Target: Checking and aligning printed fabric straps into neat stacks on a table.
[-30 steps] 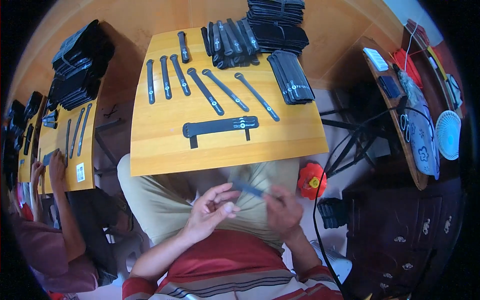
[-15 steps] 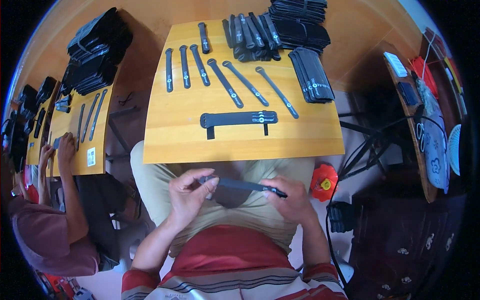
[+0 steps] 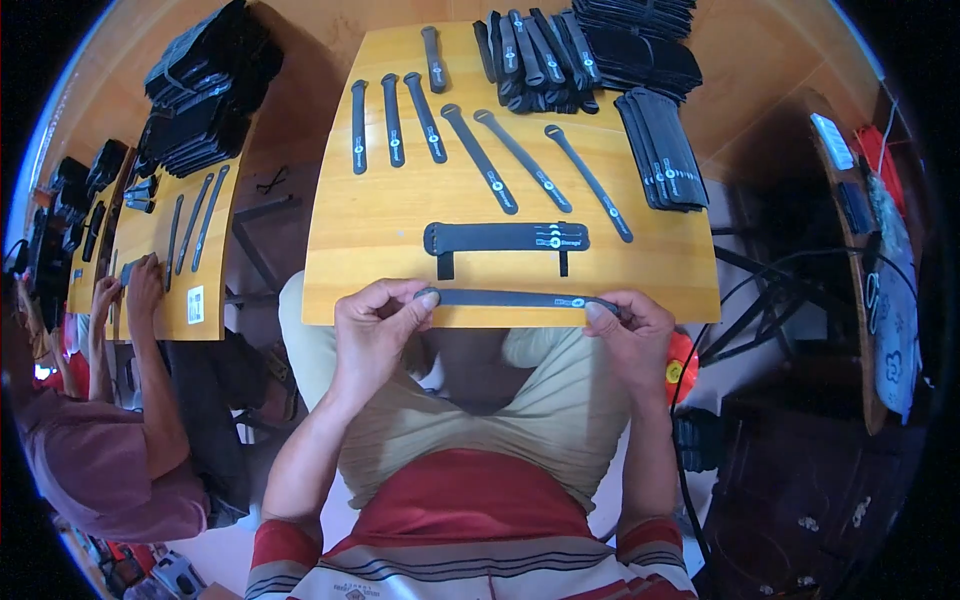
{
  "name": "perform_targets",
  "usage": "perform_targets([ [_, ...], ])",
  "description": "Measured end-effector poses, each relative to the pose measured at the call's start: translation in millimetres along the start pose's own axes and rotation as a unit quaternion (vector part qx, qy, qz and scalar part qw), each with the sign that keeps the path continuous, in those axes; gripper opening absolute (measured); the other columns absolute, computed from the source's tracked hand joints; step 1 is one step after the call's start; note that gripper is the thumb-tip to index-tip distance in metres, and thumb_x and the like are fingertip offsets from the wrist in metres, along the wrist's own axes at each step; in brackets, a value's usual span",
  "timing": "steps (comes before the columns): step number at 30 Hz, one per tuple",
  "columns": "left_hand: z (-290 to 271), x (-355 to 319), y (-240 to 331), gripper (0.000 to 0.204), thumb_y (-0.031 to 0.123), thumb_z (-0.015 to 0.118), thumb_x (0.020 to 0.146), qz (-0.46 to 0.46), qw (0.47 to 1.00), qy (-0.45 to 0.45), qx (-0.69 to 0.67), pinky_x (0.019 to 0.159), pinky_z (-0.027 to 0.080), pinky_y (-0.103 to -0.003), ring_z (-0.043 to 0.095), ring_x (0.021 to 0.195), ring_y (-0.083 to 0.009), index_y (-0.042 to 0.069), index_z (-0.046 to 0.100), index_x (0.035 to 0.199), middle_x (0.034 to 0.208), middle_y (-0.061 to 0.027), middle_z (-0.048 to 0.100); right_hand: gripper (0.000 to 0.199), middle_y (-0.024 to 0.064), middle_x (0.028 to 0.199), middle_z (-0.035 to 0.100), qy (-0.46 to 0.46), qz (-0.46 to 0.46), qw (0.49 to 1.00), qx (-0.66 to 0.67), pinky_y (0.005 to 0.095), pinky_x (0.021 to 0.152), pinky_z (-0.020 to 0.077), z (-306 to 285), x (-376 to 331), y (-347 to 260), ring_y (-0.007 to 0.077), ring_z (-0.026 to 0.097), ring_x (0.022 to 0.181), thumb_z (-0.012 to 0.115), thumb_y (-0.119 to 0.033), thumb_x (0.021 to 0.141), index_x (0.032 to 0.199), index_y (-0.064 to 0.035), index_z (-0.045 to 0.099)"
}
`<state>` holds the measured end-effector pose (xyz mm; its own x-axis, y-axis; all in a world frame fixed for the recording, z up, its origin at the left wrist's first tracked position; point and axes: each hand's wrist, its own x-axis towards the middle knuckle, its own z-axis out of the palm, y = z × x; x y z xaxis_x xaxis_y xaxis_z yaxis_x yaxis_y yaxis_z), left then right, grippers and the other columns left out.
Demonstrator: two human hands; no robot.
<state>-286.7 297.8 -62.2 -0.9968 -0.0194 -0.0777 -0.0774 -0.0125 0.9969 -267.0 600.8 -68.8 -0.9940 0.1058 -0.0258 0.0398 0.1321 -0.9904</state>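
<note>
Stretched level between my hands is a dark grey strap (image 3: pixel 510 298) with a white print near its right end, held just over the table's near edge. My left hand (image 3: pixel 378 325) pinches its left end between thumb and fingers. At the other end my right hand (image 3: pixel 635 335) is closed on it in the same way. Just beyond lies a wider black strap (image 3: pixel 490 237), flat on the table, with two short black tabs sticking out from under its near side. Farther back, several narrow grey straps (image 3: pixel 480 160) with looped far ends are spread out in a row.
On the yellow wooden table (image 3: pixel 380 270), a bundle of straps (image 3: pixel 535 60), a black stack (image 3: pixel 640 55) and a fan of wide straps (image 3: pixel 662 150) fill the far right. At left, a co-worker's hands (image 3: pixel 140 285) handle something at another table. A cluttered shelf (image 3: pixel 850 250) stands right.
Both hands have moved forward from above my lap to the table's near edge, carrying the strap. It is now pulled straighter, and my right hand has shifted right. The view has shifted slightly.
</note>
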Motion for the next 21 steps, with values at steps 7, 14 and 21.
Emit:
perform_targets([
  [7, -1.0, 33.6, -3.2, 0.017, 0.006, 0.069, 0.098, -0.011, 0.999, -0.019, 0.046, 0.072, 0.057, -0.023, 0.067, 0.076, -0.0088, -0.005, 0.073, 0.110, 0.086, -0.0056, 0.073, 0.017, 0.0084, 0.094, 0.068, 0.026, -0.035, 0.999, -0.016, 0.0259, 0.069, 0.0564, 3.4, 27.0, 3.7, 0.0134, 0.067, 0.076, 0.062, -0.004, 0.099, 0.111, 0.0055, 0.069],
  [14, -5.2, 54.5, -6.0, 0.013, 0.004, 0.067, 0.098, -0.065, 0.994, -0.017, 0.088, 0.069, 0.055, -0.022, 0.066, 0.074, -0.0082, -0.006, 0.071, 0.106, 0.084, -0.0052, 0.072, 0.017, 0.0090, 0.096, 0.067, 0.062, -0.040, 0.996, -0.043, 0.0259, 0.067, 0.0549, 12.7, 45.3, 9.7, 0.0124, 0.066, 0.076, 0.066, -0.004, 0.096, 0.110, 0.0052, 0.070],
  [21, -3.9, 67.6, -6.7, 0.008, 0.003, 0.070, 0.095, -0.097, 0.982, -0.015, 0.163, 0.060, 0.051, -0.021, 0.062, 0.065, -0.0074, -0.006, 0.071, 0.096, 0.075, -0.0035, 0.068, 0.016, 0.0063, 0.093, 0.068, 0.092, 0.011, 0.993, -0.070, 0.0246, 0.062, 0.0537, 17.3, 56.7, 15.1, 0.0098, 0.064, 0.075, 0.068, -0.004, 0.096, 0.109, 0.0047, 0.071],
])
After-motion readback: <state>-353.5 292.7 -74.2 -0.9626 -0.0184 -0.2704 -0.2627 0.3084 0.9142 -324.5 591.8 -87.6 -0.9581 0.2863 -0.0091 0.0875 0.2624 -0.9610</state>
